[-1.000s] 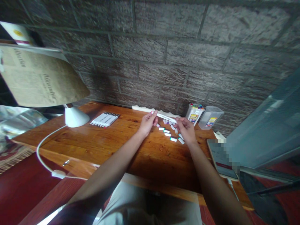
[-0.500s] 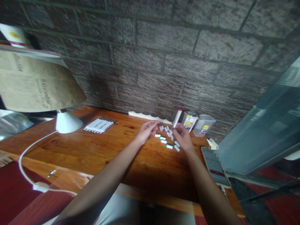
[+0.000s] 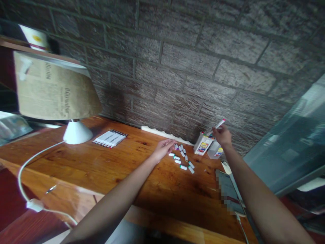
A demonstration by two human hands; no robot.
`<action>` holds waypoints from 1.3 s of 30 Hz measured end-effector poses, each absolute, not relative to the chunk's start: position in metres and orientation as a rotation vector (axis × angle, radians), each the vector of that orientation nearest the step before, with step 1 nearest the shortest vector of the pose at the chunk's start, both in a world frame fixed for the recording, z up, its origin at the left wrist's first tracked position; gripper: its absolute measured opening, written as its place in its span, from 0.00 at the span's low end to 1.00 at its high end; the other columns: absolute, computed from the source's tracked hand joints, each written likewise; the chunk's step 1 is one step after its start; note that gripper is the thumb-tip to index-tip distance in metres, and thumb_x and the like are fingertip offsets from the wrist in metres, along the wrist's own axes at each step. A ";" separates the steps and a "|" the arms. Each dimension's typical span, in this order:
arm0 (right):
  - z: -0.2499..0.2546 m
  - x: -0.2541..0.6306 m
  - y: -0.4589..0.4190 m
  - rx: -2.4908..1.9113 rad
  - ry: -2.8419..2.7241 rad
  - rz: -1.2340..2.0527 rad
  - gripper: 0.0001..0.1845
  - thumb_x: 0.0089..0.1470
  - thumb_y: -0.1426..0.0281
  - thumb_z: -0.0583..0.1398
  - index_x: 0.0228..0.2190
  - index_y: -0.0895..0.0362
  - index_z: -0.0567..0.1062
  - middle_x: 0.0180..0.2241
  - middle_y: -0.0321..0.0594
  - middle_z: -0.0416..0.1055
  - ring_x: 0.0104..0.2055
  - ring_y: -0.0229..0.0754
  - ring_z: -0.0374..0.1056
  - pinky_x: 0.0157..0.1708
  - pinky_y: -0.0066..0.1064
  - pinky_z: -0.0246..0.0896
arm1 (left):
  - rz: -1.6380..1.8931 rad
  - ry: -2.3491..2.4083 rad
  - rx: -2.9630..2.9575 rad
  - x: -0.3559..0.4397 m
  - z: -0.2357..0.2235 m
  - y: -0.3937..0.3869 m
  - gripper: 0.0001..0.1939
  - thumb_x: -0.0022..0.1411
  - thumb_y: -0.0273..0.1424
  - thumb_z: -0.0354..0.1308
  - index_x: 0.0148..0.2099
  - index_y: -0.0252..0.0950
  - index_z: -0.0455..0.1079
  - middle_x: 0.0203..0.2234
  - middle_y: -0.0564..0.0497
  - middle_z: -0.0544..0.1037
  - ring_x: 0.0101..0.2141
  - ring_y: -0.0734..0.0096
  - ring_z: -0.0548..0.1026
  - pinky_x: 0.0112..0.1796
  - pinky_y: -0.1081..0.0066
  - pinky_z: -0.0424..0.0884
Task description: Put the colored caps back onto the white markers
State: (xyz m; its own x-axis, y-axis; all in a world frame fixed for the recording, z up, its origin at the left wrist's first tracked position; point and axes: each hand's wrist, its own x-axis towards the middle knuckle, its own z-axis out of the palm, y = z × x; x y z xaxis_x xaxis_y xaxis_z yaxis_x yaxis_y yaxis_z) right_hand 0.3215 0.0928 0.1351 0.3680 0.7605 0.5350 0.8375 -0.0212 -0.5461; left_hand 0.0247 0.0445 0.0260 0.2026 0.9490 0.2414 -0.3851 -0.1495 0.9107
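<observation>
My right hand (image 3: pixel 223 135) is raised at the back right of the wooden desk (image 3: pixel 106 169), closed on a white marker (image 3: pixel 217 125) that tilts up to the right above two clear marker boxes (image 3: pixel 207 146). My left hand (image 3: pixel 164 149) lies low on the desk with its fingers loosely curled, beside a scatter of several small white marker caps (image 3: pixel 182 158). I cannot make out anything in its fingers.
A row of white markers (image 3: pixel 110 138) lies near a lamp with a white base (image 3: pixel 77 133) and paper shade (image 3: pixel 56 88); its cable (image 3: pixel 30 176) runs down the left. A white strip (image 3: pixel 165 134) lies along the brick wall. A tablet (image 3: pixel 228 189) sits at the right edge.
Both hands held the marker a second ago. The left hand let go and dropped to the desk by the caps; the right hand carried the marker to the right, above the boxes.
</observation>
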 end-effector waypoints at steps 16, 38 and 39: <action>0.129 0.325 0.104 -1.935 -1.812 0.100 0.12 0.56 0.65 0.58 0.36 0.55 0.80 0.30 0.40 0.80 0.29 0.41 0.73 0.28 0.27 0.59 | 1.346 0.642 1.147 0.023 0.027 0.048 0.24 0.50 0.49 0.66 0.35 0.31 0.76 0.19 0.55 0.71 0.17 0.81 0.63 0.21 0.76 0.54; 0.000 0.210 0.005 -1.284 -1.763 0.245 0.23 0.58 0.52 0.55 0.26 0.57 0.76 0.21 0.36 0.72 0.25 0.40 0.69 0.28 0.28 0.59 | 0.705 2.014 2.088 -0.029 0.023 0.053 0.14 0.64 0.40 0.53 0.41 0.40 0.77 0.37 0.46 0.80 0.41 0.61 0.76 0.42 0.67 0.68; -0.001 0.213 0.005 -1.305 -1.739 0.262 0.23 0.59 0.52 0.54 0.27 0.57 0.77 0.21 0.37 0.73 0.26 0.41 0.69 0.29 0.28 0.59 | 0.675 2.098 2.051 -0.041 0.025 0.055 0.13 0.63 0.38 0.54 0.43 0.39 0.77 0.40 0.44 0.79 0.43 0.58 0.76 0.44 0.64 0.67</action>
State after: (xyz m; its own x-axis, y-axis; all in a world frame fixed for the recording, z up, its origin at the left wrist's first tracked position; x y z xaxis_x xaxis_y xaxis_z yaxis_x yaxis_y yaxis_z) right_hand 0.2132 0.0054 -0.0007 -0.0192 0.8452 0.5341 0.6502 0.4164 -0.6355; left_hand -0.0406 0.0547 0.0253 -0.0670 0.9748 0.2129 0.9161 -0.0244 0.4003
